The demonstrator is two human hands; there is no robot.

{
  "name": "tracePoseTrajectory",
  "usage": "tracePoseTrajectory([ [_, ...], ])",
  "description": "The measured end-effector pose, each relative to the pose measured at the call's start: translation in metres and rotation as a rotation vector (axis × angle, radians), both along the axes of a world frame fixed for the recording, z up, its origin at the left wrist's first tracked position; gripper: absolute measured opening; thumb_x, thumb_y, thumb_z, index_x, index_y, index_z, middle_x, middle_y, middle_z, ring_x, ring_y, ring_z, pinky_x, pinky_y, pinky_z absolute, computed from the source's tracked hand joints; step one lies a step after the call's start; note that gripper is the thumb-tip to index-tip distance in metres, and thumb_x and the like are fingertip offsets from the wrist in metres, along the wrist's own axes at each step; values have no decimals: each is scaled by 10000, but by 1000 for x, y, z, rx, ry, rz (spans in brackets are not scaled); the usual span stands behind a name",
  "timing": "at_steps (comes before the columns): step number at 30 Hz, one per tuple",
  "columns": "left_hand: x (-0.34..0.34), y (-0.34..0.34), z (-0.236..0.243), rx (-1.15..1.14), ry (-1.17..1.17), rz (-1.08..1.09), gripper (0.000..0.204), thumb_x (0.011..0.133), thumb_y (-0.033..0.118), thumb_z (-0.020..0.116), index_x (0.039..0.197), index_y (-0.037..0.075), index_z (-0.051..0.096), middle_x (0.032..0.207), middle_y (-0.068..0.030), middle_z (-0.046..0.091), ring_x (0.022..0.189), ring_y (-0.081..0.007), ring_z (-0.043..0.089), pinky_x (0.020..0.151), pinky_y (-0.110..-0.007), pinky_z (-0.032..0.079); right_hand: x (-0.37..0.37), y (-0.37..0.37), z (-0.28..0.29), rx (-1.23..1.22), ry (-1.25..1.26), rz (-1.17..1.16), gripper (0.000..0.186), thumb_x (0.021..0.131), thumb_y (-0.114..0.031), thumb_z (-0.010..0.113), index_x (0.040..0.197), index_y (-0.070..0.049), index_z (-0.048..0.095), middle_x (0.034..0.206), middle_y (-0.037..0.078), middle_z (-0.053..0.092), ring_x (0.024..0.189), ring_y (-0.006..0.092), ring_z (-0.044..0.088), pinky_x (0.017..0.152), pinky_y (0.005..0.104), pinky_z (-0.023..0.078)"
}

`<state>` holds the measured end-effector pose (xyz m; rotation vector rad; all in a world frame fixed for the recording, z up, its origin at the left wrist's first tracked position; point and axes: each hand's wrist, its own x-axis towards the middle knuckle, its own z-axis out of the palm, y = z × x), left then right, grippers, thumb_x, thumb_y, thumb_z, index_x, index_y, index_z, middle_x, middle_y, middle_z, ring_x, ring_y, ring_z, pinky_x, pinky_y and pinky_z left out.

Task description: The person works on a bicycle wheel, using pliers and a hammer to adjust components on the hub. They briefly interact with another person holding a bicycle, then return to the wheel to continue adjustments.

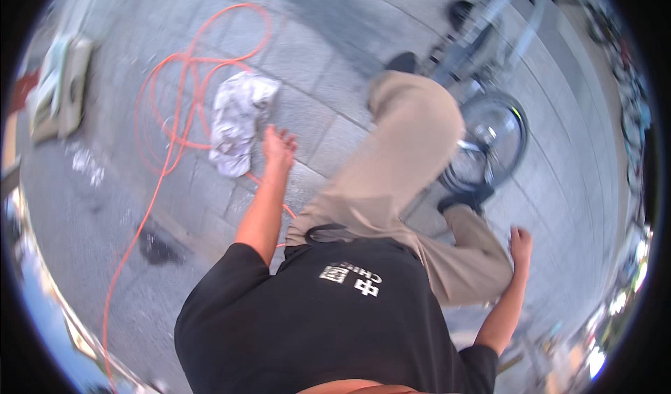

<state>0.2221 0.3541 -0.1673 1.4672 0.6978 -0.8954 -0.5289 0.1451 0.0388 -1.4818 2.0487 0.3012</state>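
Observation:
My left hand (279, 146) hangs over the paving with its fingers loosely apart, holding nothing. Just beside it, a crumpled white-grey cloth or bag (241, 121) lies on the ground; whether the fingertips touch it I cannot tell. Out to the right, my right hand (520, 244) is beside my bent knee, fingers curled in, with nothing visible in them. A bicycle wheel (521, 125) lies ahead of my right hand and apart from it, next to my dark shoe. The bicycle's blurred grey frame (482, 30) extends beyond the wheel.
An orange hose or cable (185, 58) loops around the cloth and trails toward the lower left. At the far left is a bulky beige object (70, 90) with pale material on it. A dark wet patch (159, 247) marks the paving (307, 65). More bicycles (632, 114) line the right rim.

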Motion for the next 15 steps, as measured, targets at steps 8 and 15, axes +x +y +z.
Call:
tracePoseTrajectory([
  [8, 35, -124, 142, -369, -526, -250, 559, 1105, 435, 553, 1496, 41, 485, 1277, -139, 665, 890, -223, 696, 721, -335, 547, 72, 3, 39, -122, 75, 24, 431, 1021, -407, 637, 1193, -36, 772, 1085, 277, 767, 1078, 462, 723, 953, 505, 562],
  [15, -69, -206, 300, -1206, -624, -692, 463, 1130, 369, 499, 1441, 39, 593, 1298, -135, 700, 1060, -303, 706, 904, -445, 553, 33, 40, 23, -147, 37, -102, 410, 1025, -384, 631, 1157, -26, 781, 1057, 283, 765, 1062, 480, 721, 946, 526, 561],
])
